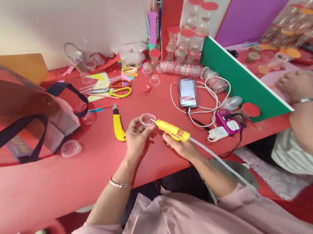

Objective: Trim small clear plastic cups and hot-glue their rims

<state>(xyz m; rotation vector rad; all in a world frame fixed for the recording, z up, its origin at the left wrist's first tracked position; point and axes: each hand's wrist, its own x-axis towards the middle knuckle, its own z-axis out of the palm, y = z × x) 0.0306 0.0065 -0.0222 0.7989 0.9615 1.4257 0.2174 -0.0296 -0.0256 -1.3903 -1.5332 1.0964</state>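
Note:
My left hand (135, 136) pinches a small clear plastic cup (147, 119) just above the red table (64, 177). My right hand (179, 145) grips a yellow glue gun (172, 129), with a white glue stick (222, 162) trailing from its back toward me. The gun's nozzle touches the rim of the cup. A yellow utility knife (118, 124) lies to the left of my left hand.
A red bag with dark handles (7, 115) stands at left. Yellow scissors (120, 91), loose clear cups (70, 148), a phone (188, 93) with white cables and red-lidded jars (188, 39) lie behind. Another person's arm (303, 107) rests at right beyond a green board (237, 78).

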